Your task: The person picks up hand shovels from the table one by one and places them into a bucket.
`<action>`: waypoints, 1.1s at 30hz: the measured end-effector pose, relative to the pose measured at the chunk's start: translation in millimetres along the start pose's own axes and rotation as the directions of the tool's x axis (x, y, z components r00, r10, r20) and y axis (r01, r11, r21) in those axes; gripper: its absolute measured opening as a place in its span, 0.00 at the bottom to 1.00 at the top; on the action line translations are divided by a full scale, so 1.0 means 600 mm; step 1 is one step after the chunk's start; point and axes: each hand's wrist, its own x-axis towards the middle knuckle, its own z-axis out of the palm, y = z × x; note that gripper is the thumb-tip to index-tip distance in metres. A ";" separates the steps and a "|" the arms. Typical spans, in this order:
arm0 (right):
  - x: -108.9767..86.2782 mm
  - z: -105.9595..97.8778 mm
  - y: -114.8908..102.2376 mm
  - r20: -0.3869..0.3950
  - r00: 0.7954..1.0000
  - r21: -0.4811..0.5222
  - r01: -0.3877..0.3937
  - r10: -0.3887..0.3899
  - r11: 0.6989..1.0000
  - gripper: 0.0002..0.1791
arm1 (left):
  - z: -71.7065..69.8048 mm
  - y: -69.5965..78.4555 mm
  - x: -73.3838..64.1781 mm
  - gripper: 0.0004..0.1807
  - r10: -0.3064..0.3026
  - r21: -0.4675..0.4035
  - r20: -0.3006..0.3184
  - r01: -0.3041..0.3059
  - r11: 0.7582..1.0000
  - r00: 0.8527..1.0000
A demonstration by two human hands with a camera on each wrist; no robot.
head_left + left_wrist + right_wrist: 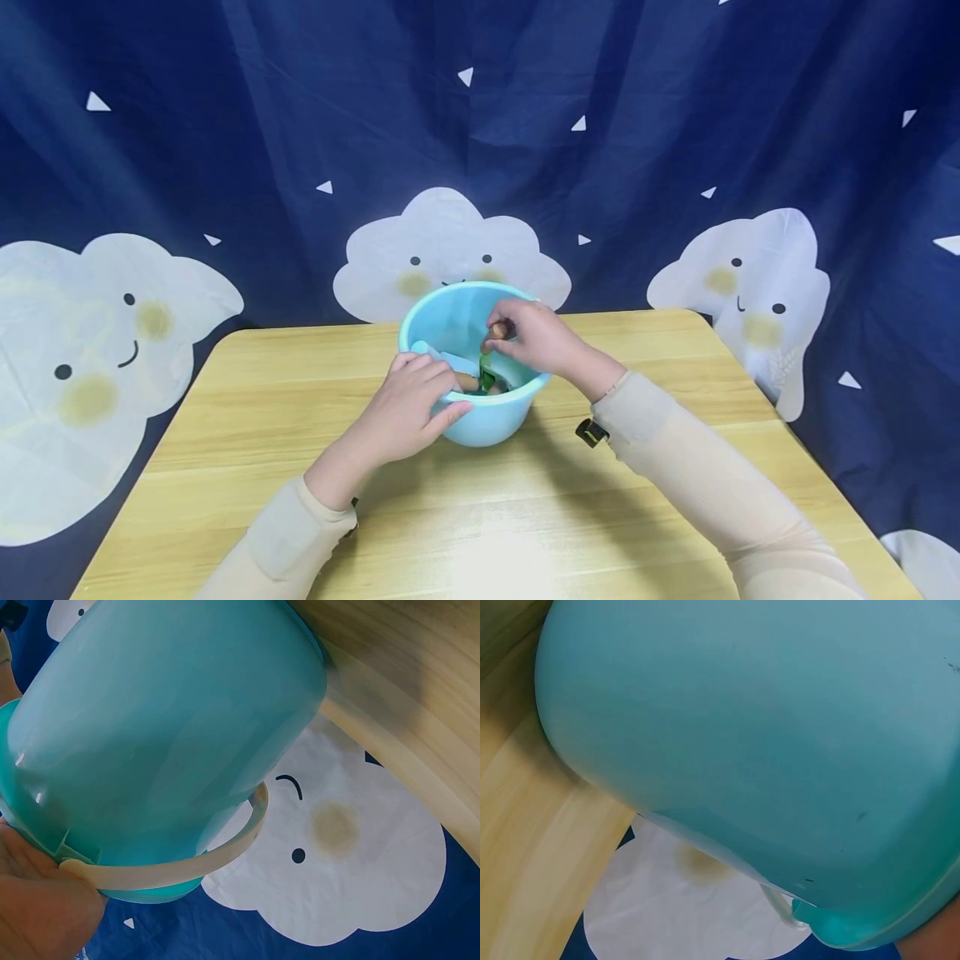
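Note:
A light blue bucket (487, 417) stands on the table. My left hand (408, 404) grips its near left rim, fingers over the edge and thumb outside. In the left wrist view, part of that hand (45, 900) shows beside the bucket's cream carrying handle (172, 870). My right hand (536, 337) reaches over the right rim and holds a small green tool with a wooden handle (500, 331); its lower end is hidden. Inside the bucket, a light blue plastic piece (453, 362) and another wooden handle (467, 382) lie near my left fingers.
The wooden table (262, 442) extends on both sides of the bucket. Behind its far edge hangs a dark blue curtain (285, 100) with white clouds. A black strap (591, 432) sits at the right sleeve cuff.

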 end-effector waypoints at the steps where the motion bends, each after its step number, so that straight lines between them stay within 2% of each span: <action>1: 0.001 0.001 0.000 0.007 1.000 -0.007 0.002 -0.002 1.000 0.09 | 0.000 0.000 0.000 0.16 -0.001 0.001 0.001 0.001 1.000 1.000; 9: 0.004 0.003 0.001 0.100 0.995 -0.047 0.021 -0.016 0.999 0.07 | 0.002 -0.001 -0.003 0.15 0.003 -0.004 -0.003 -0.003 1.000 1.000; 21: 0.004 -0.005 -0.008 0.222 0.974 -0.113 0.078 -0.051 0.991 0.05 | 0.002 0.000 -0.004 0.15 0.004 0.008 -0.002 -0.004 1.000 1.000; 33: 0.004 -0.011 -0.023 0.329 0.944 -0.224 0.054 0.023 0.973 0.06 | 0.003 -0.003 -0.003 0.15 0.004 -0.003 -0.006 -0.004 1.000 1.000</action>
